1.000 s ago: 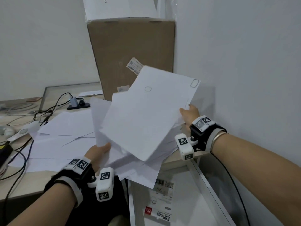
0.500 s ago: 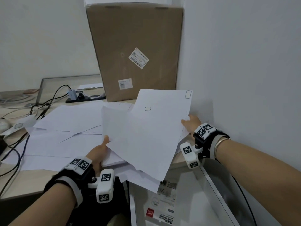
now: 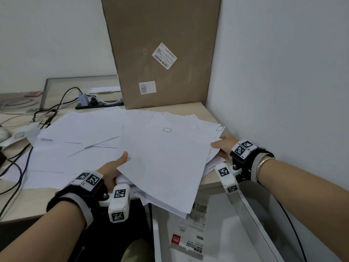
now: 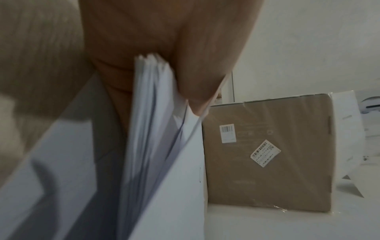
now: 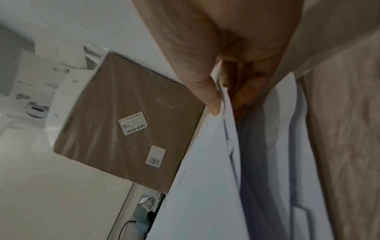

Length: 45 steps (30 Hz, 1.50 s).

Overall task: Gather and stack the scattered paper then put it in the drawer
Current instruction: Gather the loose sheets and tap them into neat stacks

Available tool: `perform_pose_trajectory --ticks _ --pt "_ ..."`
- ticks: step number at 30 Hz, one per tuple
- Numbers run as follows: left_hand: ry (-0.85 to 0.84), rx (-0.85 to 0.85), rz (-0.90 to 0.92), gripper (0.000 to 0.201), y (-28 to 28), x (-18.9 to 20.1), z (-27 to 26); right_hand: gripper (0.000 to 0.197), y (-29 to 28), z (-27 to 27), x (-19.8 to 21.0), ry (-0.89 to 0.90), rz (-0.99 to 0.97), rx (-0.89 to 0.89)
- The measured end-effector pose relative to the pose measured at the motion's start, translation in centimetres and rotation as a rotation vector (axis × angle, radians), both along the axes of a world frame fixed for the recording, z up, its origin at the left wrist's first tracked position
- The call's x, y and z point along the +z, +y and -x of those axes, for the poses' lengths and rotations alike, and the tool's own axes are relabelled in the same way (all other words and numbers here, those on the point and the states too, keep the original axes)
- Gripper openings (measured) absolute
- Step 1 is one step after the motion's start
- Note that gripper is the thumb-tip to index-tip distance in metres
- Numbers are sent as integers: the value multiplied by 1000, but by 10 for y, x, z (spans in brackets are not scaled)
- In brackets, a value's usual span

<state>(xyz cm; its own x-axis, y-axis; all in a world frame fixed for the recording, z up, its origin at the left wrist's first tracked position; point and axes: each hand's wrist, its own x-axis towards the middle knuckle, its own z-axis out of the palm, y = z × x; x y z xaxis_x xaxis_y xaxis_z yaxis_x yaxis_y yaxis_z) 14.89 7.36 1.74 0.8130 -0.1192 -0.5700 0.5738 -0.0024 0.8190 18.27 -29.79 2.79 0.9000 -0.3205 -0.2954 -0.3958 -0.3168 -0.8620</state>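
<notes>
Paper stack (image 3: pixel 166 159), light, floppy & uneven, is pinched at opposite edges by left hand (image 3: pixel 113 170) & right hand (image 3: pixel 225 146); likely slips w/o support underneath.

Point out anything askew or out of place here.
The held stack is ragged: its sheets are fanned, corners sticking out over the open drawer. The left hand and right hand grip opposite edges. More paper lies scattered on the desk, ungathered.
</notes>
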Motion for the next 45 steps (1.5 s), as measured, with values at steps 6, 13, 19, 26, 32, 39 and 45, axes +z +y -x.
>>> perform_pose_trajectory --ticks 6,13,19,26,32,39,45 --pt "7 25 0 46 -2 2 2 66 8 7 22 129 417 90" --pt "23 28 41 47 -2 3 5 93 34 -3 19 254 683 314" --pt "-23 47 14 40 -3 -5 2 97 41 -11 37 384 845 354" --pt "-17 41 18 39 -4 -6 0 95 14 -52 15 334 848 385" --pt "-6 51 51 39 -3 -8 0 50 23 -24 34 219 922 309" --pt "15 77 36 39 -4 -7 1 42 19 -16 32 195 957 262" --pt "11 87 1 39 -3 -4 3 23 17 -16 35 207 974 286"
